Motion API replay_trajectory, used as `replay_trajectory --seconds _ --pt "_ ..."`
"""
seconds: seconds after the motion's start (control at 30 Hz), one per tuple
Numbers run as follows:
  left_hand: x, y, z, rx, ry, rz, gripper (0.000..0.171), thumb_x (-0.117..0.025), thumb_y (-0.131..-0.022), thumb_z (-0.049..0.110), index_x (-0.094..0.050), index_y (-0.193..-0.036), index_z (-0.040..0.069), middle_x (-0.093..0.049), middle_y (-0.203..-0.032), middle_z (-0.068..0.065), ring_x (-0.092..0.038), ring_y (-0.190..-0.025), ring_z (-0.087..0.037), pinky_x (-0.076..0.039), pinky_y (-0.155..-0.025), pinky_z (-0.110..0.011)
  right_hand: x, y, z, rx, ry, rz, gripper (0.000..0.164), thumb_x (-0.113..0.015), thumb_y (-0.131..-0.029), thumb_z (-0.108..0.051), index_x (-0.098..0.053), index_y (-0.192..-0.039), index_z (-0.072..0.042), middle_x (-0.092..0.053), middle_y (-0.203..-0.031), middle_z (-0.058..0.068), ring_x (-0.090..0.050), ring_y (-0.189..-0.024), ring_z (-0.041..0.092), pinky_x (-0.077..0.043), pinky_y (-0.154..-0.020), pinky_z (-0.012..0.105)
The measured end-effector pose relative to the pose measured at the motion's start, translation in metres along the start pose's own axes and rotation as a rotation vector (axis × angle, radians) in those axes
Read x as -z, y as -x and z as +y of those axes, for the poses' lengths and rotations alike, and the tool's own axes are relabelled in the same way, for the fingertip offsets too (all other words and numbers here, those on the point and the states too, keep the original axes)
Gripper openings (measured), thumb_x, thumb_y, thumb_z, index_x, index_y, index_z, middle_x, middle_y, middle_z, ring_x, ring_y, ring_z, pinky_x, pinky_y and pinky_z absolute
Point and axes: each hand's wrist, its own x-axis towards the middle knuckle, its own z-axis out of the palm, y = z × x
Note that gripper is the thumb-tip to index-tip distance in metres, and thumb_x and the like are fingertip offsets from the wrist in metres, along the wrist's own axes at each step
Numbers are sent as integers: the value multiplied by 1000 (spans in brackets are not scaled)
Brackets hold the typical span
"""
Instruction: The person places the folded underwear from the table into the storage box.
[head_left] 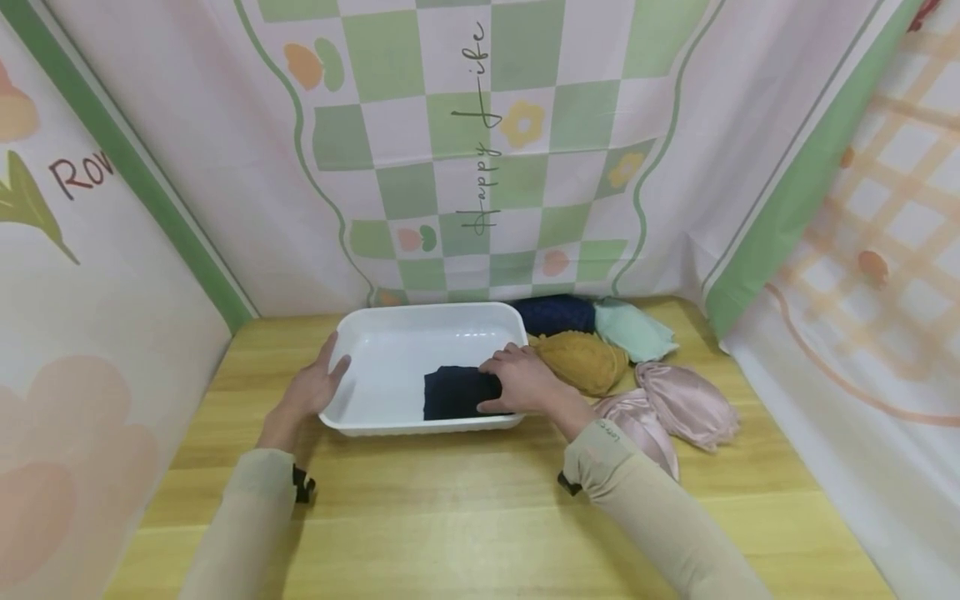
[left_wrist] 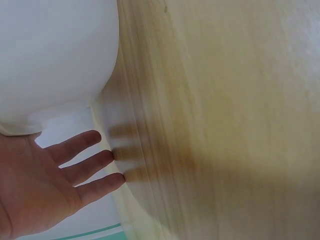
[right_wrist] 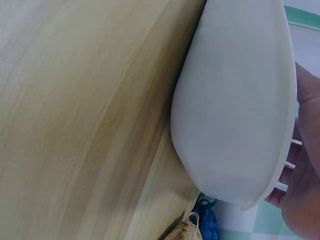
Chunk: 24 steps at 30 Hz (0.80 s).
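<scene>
A white rectangular tray (head_left: 405,329) stands on the table, with a folded black cloth (head_left: 453,393) lying flat in its right front part. My right hand (head_left: 525,382) reaches over the tray's right rim, its thumb and fingertips on the cloth's right side, which it partly covers. In the right wrist view, the tray's outer wall hides those fingertips. At the left rim is my left hand (head_left: 311,390), thumb over the inner side. The left wrist view shows several straight, spread fingers (left_wrist: 92,190) outside the tray, apart from its wall.
Right of the tray lie soft folded garments: navy (head_left: 557,315), mint (head_left: 633,329), mustard (head_left: 585,360) and two pink satin ones (head_left: 686,404). Small strap loops show on the mustard one. Printed curtains (head_left: 525,183) enclose the wooden table (head_left: 450,517) at the back and sides.
</scene>
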Motion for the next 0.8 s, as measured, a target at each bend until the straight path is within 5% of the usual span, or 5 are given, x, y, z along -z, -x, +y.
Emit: replay_trajectory --seconds 0.8 --pt "0 0 -1 -5 -15 13 74 -13 -103 63 19 -158 26 -28 -156 -35 -44 -132 -57 -40 -106 -64 14 7 -1 -94 -308 104 51 -62 -96 -48 -62 -133 -13 -70 -119 8 -63 -111 27 -51 -96 45"
